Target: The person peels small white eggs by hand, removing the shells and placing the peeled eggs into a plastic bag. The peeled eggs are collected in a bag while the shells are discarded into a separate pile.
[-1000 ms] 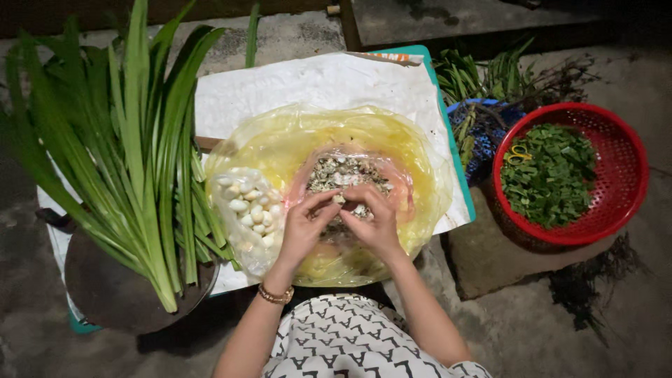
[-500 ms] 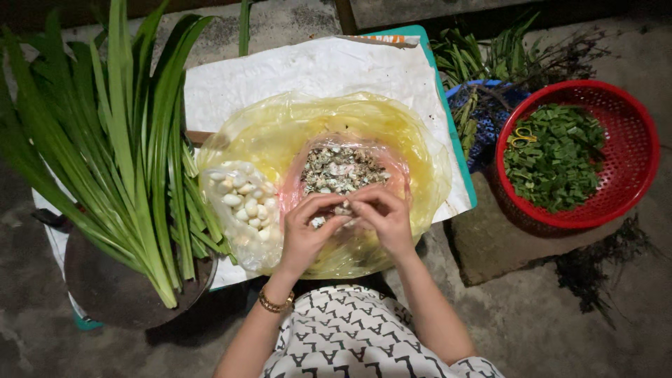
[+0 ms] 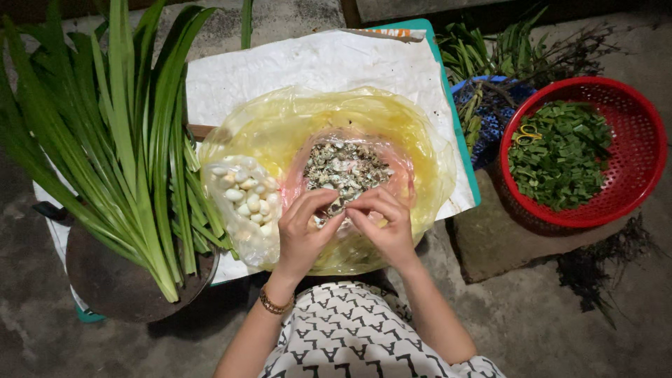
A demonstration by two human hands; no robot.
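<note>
Left hand [image 3: 302, 234] and right hand [image 3: 383, 225], fingertips pinched together on a small clove, unmoved since earlier, above the pink bag of garlic peels [image 3: 348, 166]; bag of peeled cloves [image 3: 245, 203] lies left.

Concrete floor [image 3: 560, 322]: teal board [image 3: 458, 140], red basket [image 3: 647, 161], dark pan [image 3: 119, 280].
</note>
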